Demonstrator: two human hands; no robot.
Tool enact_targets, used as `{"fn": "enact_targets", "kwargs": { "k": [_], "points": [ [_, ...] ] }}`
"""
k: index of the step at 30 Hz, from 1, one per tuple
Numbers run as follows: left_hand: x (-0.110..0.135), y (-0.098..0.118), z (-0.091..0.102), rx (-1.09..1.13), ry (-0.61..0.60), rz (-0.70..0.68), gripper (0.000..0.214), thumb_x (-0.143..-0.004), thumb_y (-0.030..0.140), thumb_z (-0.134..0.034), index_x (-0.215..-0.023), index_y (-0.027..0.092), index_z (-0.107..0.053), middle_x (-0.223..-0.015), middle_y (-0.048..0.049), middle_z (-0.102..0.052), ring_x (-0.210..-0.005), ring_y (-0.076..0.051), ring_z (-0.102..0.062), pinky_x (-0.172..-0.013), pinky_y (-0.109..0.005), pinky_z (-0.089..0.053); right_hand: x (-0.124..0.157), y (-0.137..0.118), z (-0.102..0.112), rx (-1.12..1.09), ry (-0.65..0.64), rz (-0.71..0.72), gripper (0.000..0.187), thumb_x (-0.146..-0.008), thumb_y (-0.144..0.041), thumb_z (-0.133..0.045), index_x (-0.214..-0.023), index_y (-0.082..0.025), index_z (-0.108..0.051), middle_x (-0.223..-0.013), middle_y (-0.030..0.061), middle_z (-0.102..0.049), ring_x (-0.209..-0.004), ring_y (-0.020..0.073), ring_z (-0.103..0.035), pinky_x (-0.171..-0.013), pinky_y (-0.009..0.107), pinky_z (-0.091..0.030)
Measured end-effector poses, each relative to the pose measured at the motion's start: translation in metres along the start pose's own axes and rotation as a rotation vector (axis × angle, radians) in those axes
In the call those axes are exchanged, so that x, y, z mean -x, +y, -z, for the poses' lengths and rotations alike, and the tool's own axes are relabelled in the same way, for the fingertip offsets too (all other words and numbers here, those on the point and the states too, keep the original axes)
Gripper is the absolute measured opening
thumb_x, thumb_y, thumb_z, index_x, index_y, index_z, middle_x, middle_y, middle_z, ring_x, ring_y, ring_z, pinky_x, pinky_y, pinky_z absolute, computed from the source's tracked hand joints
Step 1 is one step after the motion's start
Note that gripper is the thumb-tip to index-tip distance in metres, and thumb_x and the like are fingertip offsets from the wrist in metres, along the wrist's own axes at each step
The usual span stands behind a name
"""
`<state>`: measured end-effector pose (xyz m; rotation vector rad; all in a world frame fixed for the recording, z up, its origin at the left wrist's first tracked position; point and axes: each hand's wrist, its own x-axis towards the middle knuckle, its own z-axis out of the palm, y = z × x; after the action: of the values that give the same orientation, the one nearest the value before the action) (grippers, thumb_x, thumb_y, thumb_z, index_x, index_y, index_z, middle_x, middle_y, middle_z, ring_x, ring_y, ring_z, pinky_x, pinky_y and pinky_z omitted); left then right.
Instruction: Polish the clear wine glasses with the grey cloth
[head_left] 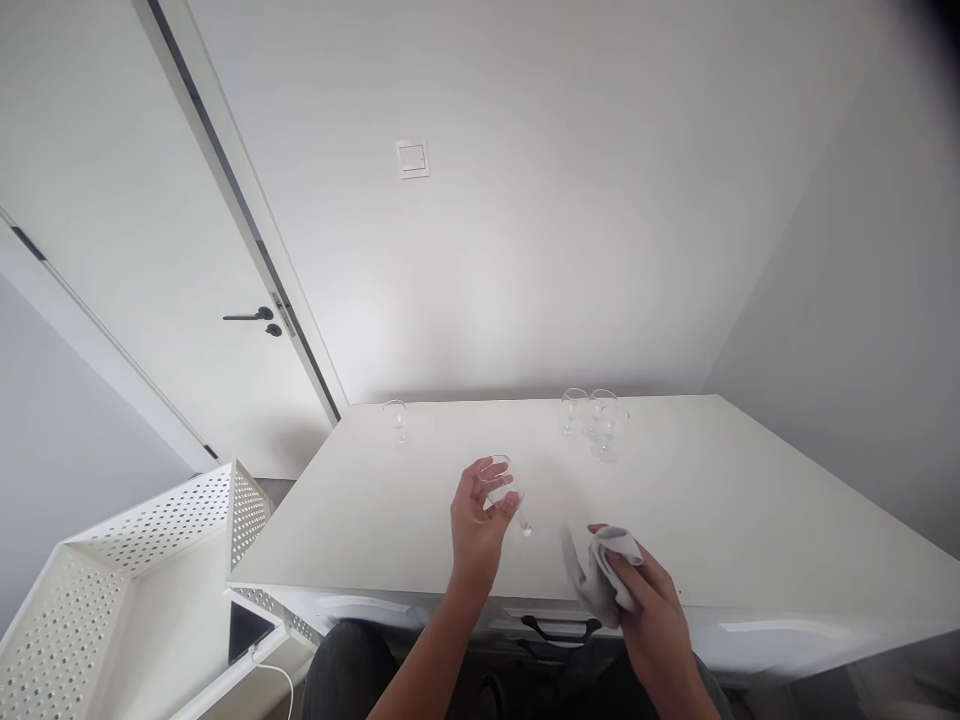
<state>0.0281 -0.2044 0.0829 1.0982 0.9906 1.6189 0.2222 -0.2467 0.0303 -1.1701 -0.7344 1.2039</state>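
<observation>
My left hand (478, 525) is raised over the white table (712, 500), fingers curled round the bowl of a small clear stemmed glass (504, 490) held tilted, its stem and foot pointing down to the right. My right hand (646, 605) sits near the table's front edge, closed on a crumpled grey cloth (600, 570). Cloth and glass are a short way apart. A single stemmed glass (395, 417) stands at the back left of the table. Three more glasses (596, 420) stand grouped at the back right.
A white perforated metal cart (135, 560) stands low at the left beside the table, a white cable trailing by it. A door with a black handle (255, 317) is at the left. White walls close the back and right. A black handle (559, 630) shows under the table's front edge.
</observation>
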Motion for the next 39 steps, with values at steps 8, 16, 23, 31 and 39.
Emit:
{"fn": "enact_targets", "kwargs": {
  "k": [8, 16, 23, 31, 39],
  "points": [
    [-0.021, -0.053, -0.041, -0.181, -0.109, -0.042, 0.053, -0.080, 0.031, -0.079, -0.128, 0.027, -0.056, -0.130, -0.0099, -0.062, -0.117, -0.022, -0.061, -0.094, -0.039, -0.058, -0.025, -0.013, 0.043, 0.745, -0.071, 0.060, 0.039, -0.085, -0.060, -0.059, -0.091, -0.026, -0.077, -0.100, 0.0033, -0.075, -0.094, 0.0251, -0.067, -0.086, 0.031, -0.050],
    [-0.035, -0.096, -0.097, -0.214, -0.212, -0.060, 0.058, -0.071, 0.026, -0.085, -0.122, 0.025, -0.057, -0.125, -0.0099, -0.061, -0.115, -0.023, -0.059, -0.092, -0.040, -0.055, -0.057, -0.006, 0.059, 1.108, 0.070, 0.047, 0.032, -0.086, -0.052, -0.051, -0.096, -0.031, -0.073, -0.101, 0.0023, -0.076, -0.087, 0.0235, -0.069, -0.075, 0.031, -0.049],
    [-0.049, -0.123, -0.149, -0.182, -0.292, -0.076, 0.065, -0.070, 0.026, -0.086, -0.126, 0.024, -0.053, -0.127, -0.0105, -0.059, -0.118, -0.025, -0.058, -0.093, -0.041, -0.054, -0.070, 0.003, 0.064, 1.143, 0.100, 0.064, 0.035, -0.088, -0.053, -0.048, -0.100, -0.031, -0.072, -0.104, 0.0031, -0.076, -0.094, 0.0258, -0.069, -0.075, 0.031, -0.048],
    [-0.061, -0.129, -0.183, -0.290, -0.326, -0.063, 0.072, -0.069, 0.032, -0.088, -0.130, 0.025, -0.051, -0.132, -0.0109, -0.057, -0.127, -0.029, -0.053, -0.103, -0.045, -0.046, -0.087, -0.003, 0.061, 1.176, 0.070, 0.132, 0.035, -0.092, -0.052, -0.045, -0.101, -0.029, -0.070, -0.105, 0.0038, -0.077, -0.090, 0.0255, -0.070, -0.068, 0.031, -0.044],
    [-0.109, -0.068, -0.163, -0.605, -0.162, -0.297, 0.019, -0.094, 0.030, -0.059, -0.112, 0.023, -0.064, -0.122, -0.0105, -0.061, -0.117, -0.026, -0.057, -0.107, -0.043, -0.042, -0.083, -0.001, 0.061, 1.211, 0.081, 0.126, 0.032, -0.091, -0.051, -0.047, -0.100, -0.033, -0.071, -0.108, 0.0008, -0.077, -0.090, 0.0257, -0.068, -0.068, 0.031, -0.044]
  ]
}}
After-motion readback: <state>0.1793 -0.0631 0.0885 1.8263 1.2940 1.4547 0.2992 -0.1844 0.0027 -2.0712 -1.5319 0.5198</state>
